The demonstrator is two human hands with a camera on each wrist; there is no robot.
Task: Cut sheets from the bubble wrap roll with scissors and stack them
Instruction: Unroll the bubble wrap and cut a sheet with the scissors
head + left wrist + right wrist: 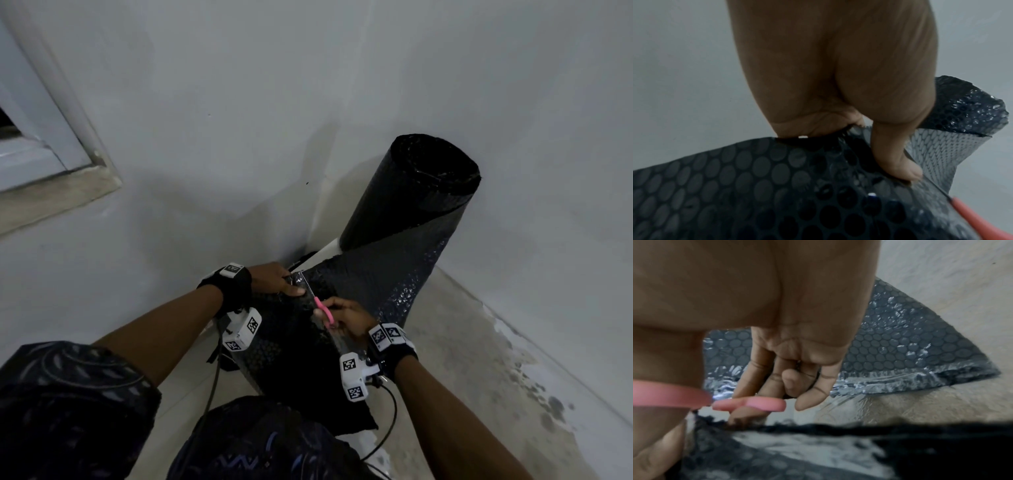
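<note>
Centre frame: left hand (274, 279) pinches the bubble wrap sheet's (380, 274) top edge to tension it for pink-handled scissors (323, 310), fingers of right hand (349, 315) through the loops; black bubble wrap roll (411, 195) upright, upper right corner.

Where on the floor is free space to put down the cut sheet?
Bare floor lies right of the unrolled bubble wrap, out to the right wall. It is crowded by the roll in the corner, and where the left hand and the right hand work the scissors.
</note>
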